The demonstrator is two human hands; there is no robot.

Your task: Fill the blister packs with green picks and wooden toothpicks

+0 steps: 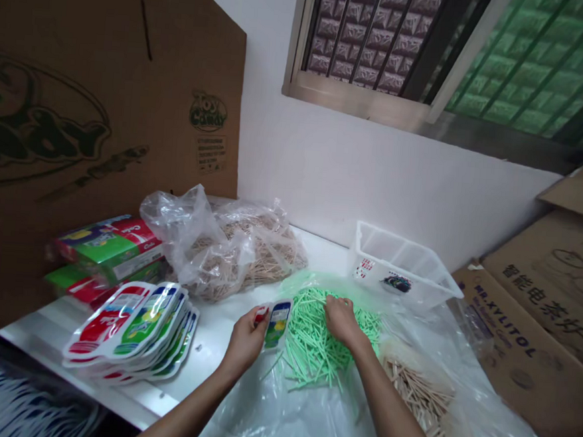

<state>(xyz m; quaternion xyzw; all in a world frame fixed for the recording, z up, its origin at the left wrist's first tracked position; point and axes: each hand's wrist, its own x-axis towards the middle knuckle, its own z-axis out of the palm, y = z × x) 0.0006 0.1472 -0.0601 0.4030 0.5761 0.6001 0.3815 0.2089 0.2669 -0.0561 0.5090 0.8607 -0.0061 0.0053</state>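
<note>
My left hand (246, 340) is closed round the edge of a small printed plastic pack (277, 325), whose blue, green and yellow face is turned toward me. My right hand (340, 317) reaches into a heap of thin green sticks (312, 346) lying on an opened clear bag. Its fingertips are pinched together among the sticks; how many it grips is hidden. Left of my left hand lies a stack of similar printed packs (134, 324) in red, green and blue with white rims.
Behind is a clear bag of thin brown sticks (239, 248). Printed boxes (114, 246) lie left, before a large carton (182, 71). A white plastic basket (402, 266) stands back right. Pale brown sticks (419, 394) lie near my right forearm. More cartons (517, 341) line the right side.
</note>
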